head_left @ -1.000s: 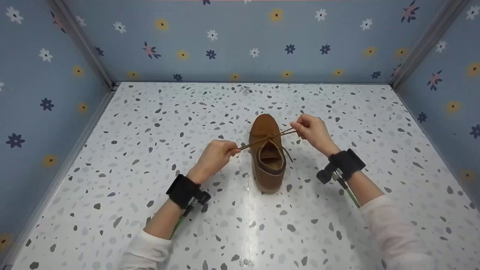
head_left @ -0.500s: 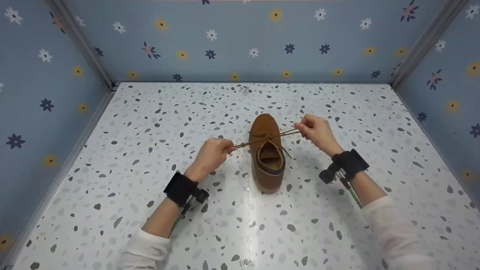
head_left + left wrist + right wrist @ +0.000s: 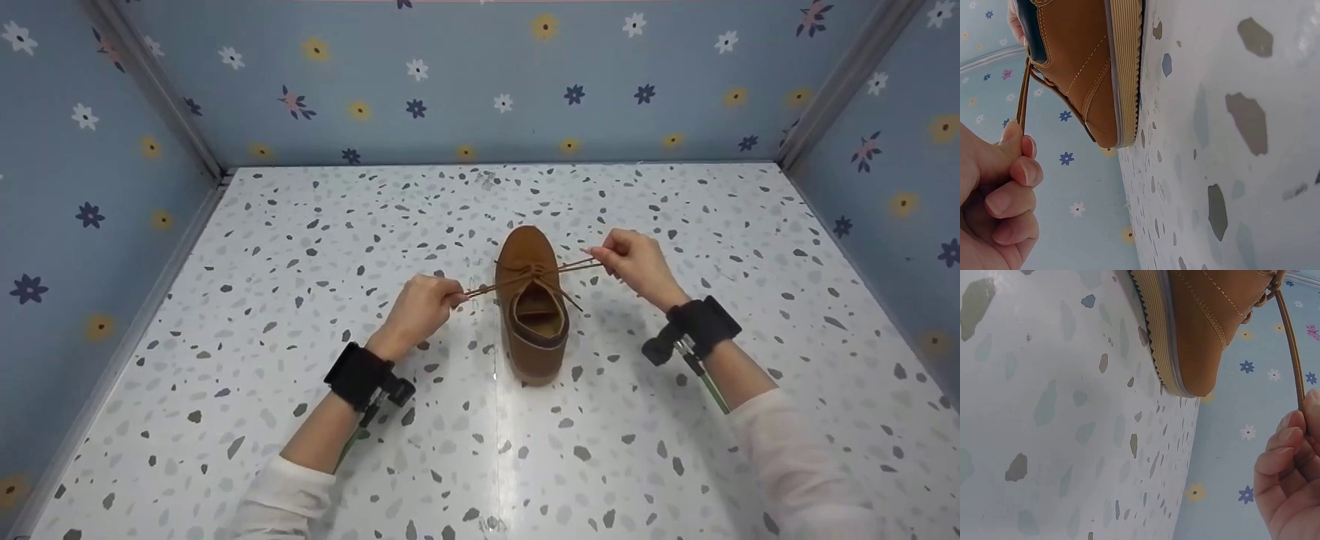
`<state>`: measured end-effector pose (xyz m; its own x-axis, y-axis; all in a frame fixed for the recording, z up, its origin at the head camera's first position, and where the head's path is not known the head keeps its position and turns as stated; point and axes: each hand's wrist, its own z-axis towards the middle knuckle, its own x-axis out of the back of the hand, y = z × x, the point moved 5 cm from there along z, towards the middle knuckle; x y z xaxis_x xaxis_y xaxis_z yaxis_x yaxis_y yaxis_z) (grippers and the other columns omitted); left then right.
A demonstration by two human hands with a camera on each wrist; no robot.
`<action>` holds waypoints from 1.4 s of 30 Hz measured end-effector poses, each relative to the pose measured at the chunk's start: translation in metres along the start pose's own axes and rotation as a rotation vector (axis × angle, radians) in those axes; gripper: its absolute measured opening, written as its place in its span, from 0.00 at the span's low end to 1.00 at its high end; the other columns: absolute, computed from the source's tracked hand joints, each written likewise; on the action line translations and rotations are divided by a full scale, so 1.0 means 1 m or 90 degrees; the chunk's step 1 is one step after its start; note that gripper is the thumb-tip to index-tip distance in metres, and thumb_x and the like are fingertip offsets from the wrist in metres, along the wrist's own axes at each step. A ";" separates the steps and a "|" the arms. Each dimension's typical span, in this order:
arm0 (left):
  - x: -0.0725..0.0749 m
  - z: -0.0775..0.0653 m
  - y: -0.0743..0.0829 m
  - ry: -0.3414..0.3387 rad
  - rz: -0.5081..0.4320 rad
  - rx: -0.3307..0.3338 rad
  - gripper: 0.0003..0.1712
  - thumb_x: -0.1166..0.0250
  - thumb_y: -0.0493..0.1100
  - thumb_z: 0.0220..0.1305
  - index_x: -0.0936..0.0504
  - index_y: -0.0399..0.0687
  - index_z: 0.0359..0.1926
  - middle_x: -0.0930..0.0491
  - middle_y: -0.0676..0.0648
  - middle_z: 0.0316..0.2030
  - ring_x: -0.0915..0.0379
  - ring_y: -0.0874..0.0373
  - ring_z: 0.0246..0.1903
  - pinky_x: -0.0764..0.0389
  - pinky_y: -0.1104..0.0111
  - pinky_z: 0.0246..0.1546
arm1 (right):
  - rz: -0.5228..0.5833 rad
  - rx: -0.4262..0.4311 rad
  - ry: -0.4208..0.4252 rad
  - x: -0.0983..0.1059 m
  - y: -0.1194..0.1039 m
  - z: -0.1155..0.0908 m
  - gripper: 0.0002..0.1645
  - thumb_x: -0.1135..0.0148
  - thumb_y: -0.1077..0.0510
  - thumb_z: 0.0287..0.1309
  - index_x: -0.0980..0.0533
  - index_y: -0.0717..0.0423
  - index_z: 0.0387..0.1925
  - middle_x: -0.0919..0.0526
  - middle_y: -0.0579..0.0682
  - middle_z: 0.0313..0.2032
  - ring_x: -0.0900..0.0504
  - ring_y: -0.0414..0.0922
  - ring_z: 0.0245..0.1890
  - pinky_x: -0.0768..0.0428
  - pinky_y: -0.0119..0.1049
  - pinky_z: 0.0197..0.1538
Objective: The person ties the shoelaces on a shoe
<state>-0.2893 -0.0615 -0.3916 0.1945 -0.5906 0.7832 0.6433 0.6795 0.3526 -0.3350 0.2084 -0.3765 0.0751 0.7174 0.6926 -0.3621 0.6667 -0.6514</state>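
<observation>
A brown lace-up shoe point(image 3: 541, 360) stands on the speckled white surface, its toe pointing away from me. To its left, my left hand point(image 3: 420, 311) pinches a shoelace point(image 3: 1023, 98) between thumb and forefinger, drawn out from the shoe's throat. On the other side, my right hand point(image 3: 637, 266) pinches the lace point(image 3: 1292, 343) in the same way. The lace stretches nearly straight in doubled strands on both sides of a knot point(image 3: 535, 271). One loose lace end point(image 3: 570, 298) hangs over the shoe's right side. The right wrist view shows the tan ridged sole point(image 3: 1158, 343).
The speckled tabletop point(image 3: 300, 225) surrounds the shoe. Blue flower-patterned panels point(image 3: 465, 75) enclose it at the back, left and right. Each wrist wears a black strap point(image 3: 360, 375) with a small camera.
Both hands have moved slightly apart, the left hand leftward and the right hand rightward. The lace strands between them and the shoe have lengthened, and the knot looks smaller. The shoe stays put.
</observation>
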 end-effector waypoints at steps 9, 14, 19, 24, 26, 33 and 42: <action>0.000 0.001 -0.001 -0.026 -0.011 0.029 0.08 0.46 0.43 0.42 0.27 0.47 0.13 0.34 0.57 0.10 0.41 0.66 0.11 0.40 0.75 0.13 | 0.002 0.000 0.005 0.001 0.003 0.000 0.16 0.50 0.46 0.36 0.35 0.53 0.12 0.33 0.46 0.08 0.37 0.41 0.07 0.40 0.31 0.10; 0.000 0.001 -0.002 -0.031 -0.009 0.035 0.08 0.46 0.43 0.42 0.27 0.47 0.13 0.34 0.56 0.10 0.41 0.66 0.11 0.40 0.76 0.13 | 0.014 0.001 -0.002 0.000 0.003 -0.001 0.15 0.50 0.47 0.36 0.36 0.54 0.12 0.33 0.47 0.08 0.37 0.41 0.07 0.39 0.32 0.09; 0.000 0.001 -0.002 -0.033 -0.007 0.036 0.08 0.46 0.43 0.41 0.27 0.47 0.13 0.35 0.57 0.10 0.41 0.65 0.11 0.40 0.75 0.13 | 0.018 0.010 -0.008 0.001 0.001 -0.001 0.15 0.50 0.47 0.37 0.35 0.54 0.12 0.33 0.48 0.08 0.36 0.40 0.07 0.39 0.31 0.09; -0.001 0.001 -0.003 -0.042 -0.011 0.041 0.07 0.46 0.43 0.42 0.27 0.48 0.14 0.34 0.57 0.10 0.41 0.65 0.11 0.40 0.76 0.12 | 0.016 0.012 -0.009 0.001 0.002 -0.001 0.15 0.50 0.47 0.37 0.35 0.54 0.12 0.33 0.47 0.08 0.37 0.40 0.07 0.39 0.31 0.09; -0.001 0.001 -0.003 -0.045 -0.014 0.041 0.07 0.46 0.43 0.42 0.27 0.48 0.14 0.34 0.56 0.10 0.41 0.66 0.11 0.40 0.76 0.11 | 0.020 0.010 -0.006 0.001 0.002 -0.001 0.15 0.50 0.47 0.37 0.35 0.54 0.12 0.33 0.47 0.08 0.37 0.40 0.07 0.39 0.31 0.09; -0.001 0.001 -0.002 -0.036 -0.018 0.035 0.07 0.46 0.43 0.42 0.27 0.47 0.14 0.34 0.56 0.10 0.42 0.65 0.10 0.41 0.75 0.12 | 0.016 0.001 -0.001 0.002 0.002 -0.001 0.15 0.50 0.47 0.36 0.35 0.54 0.12 0.33 0.47 0.07 0.37 0.41 0.07 0.39 0.31 0.09; -0.002 0.001 -0.002 -0.042 -0.026 0.039 0.07 0.45 0.42 0.41 0.26 0.48 0.14 0.34 0.56 0.10 0.42 0.65 0.10 0.41 0.76 0.11 | 0.011 -0.003 -0.008 0.001 0.004 -0.001 0.16 0.51 0.46 0.36 0.35 0.54 0.12 0.33 0.48 0.08 0.37 0.41 0.07 0.39 0.31 0.09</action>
<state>-0.2918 -0.0619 -0.3932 0.1186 -0.5902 0.7985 0.6033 0.6815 0.4141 -0.3350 0.2119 -0.3783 0.0569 0.7267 0.6846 -0.3585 0.6549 -0.6653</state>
